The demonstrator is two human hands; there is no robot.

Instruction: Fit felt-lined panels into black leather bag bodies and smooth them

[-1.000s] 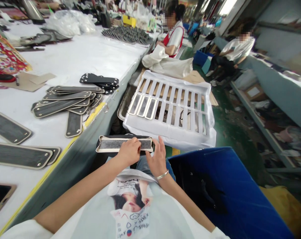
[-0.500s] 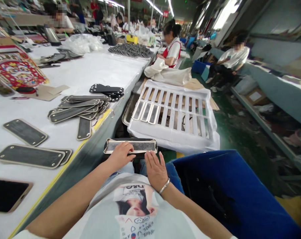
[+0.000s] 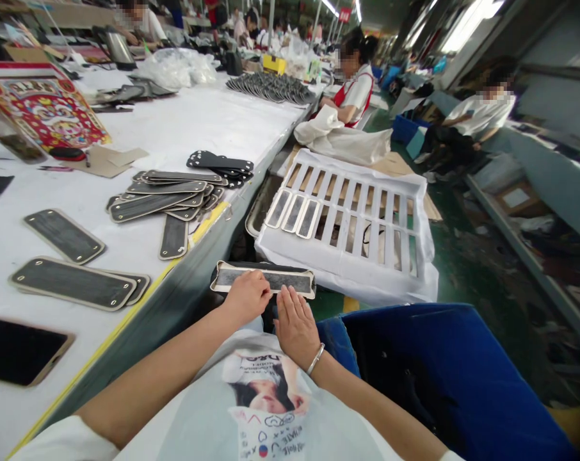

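In front of my lap lies a long grey panel (image 3: 287, 282) with a pale border, on a dark padded base. My left hand (image 3: 249, 296) is closed, its fingers bent together at the panel's near edge; the fingertips are partly hidden. Beside it, my right hand (image 3: 297, 326) lies flat with its fingers stretched out, their tips touching the near edge right of the middle. A bracelet (image 3: 315, 359) circles the right wrist.
A white slotted rack (image 3: 347, 282) with three panels laid on it stands ahead. To the left, a table (image 3: 141, 141) bears a pile of grey eyeleted strips (image 3: 158, 205) and a phone (image 3: 21, 352). A blue bin (image 3: 467, 314) is at my right. A co-worker (image 3: 357, 96) sits beyond the rack.
The view has swung slightly to the left. My left hand has moved right along the panel toward my right hand, and its fingers have curled in more.
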